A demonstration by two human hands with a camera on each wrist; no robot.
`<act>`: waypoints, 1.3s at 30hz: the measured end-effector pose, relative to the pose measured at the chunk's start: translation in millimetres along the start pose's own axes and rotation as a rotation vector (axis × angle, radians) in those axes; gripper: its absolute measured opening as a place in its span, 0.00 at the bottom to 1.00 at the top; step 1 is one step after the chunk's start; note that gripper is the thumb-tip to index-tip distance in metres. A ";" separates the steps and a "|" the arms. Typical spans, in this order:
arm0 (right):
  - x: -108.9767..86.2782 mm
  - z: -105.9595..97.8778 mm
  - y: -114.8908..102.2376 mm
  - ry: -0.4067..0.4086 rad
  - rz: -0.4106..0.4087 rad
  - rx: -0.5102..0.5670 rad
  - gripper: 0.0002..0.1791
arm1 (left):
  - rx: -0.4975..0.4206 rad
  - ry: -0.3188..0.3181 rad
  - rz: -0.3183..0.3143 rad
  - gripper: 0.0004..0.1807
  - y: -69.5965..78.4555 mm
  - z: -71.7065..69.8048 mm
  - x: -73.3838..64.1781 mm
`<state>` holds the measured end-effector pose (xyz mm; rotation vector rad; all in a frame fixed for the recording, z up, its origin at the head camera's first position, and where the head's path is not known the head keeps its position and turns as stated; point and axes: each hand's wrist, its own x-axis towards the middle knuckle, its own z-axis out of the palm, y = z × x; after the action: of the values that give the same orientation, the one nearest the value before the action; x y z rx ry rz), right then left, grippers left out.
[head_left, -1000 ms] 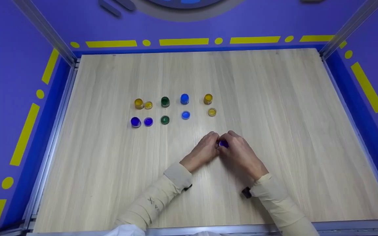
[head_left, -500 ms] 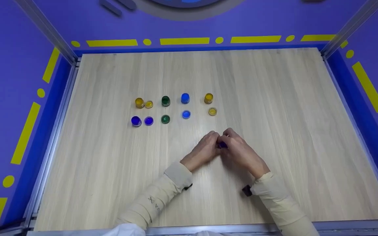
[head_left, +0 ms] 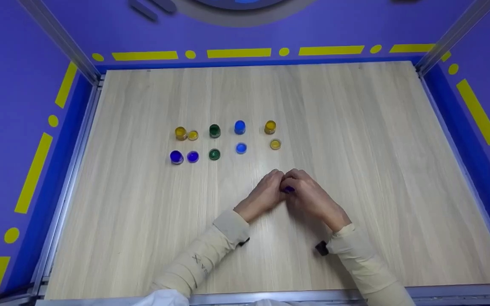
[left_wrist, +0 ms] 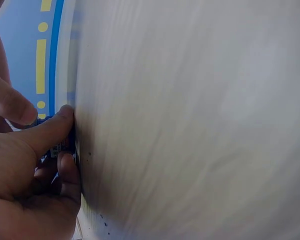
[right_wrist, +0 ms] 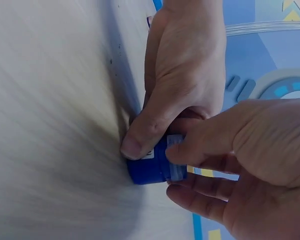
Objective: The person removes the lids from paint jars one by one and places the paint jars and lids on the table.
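Just right of the table's middle, my left hand (head_left: 262, 195) grips the body of a small blue-violet paint jar (right_wrist: 146, 172) low at the tabletop. Its thumb lies along the jar's label in the right wrist view. My right hand (head_left: 313, 196) pinches the jar's clear-rimmed screw lid (right_wrist: 178, 171) between thumb and fingers. From the head, only a sliver of the lid shows beneath the right hand. In the left wrist view the left fingers cover most of the jar, with the right thumb (left_wrist: 17, 107) beside its top.
Beyond the hands stand open paint jars: yellow (head_left: 180, 133), violet (head_left: 176, 157), green (head_left: 215, 131), blue (head_left: 240, 127) and another yellow (head_left: 270, 127). A matching lid lies by each, such as the blue lid (head_left: 241, 148). Blue-purple walls (head_left: 245, 36) border the wooden table (head_left: 377, 148).
My right hand has turned over the lid, its fingers lifting and then settling back, so less of the violet top shows. The left hand has stayed in place.
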<state>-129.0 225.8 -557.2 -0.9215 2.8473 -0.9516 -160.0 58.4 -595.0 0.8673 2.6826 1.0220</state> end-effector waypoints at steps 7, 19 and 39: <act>-2.1 1.6 0.5 0.150 0.233 0.058 0.11 | -0.026 0.005 -0.013 0.13 -0.4 -0.1 0.2; 2.4 8.5 -7.9 0.145 0.441 -0.019 0.18 | -0.085 -0.011 -0.045 0.11 -0.2 0.2 1.9; 6.0 3.8 -11.0 0.074 0.175 -0.145 0.09 | -0.041 -0.044 -0.059 0.12 -2.2 -1.2 3.2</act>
<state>-127.4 213.4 -553.1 -0.6430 3.0312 -0.7873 -164.1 58.2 -595.3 0.7895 2.6245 1.0291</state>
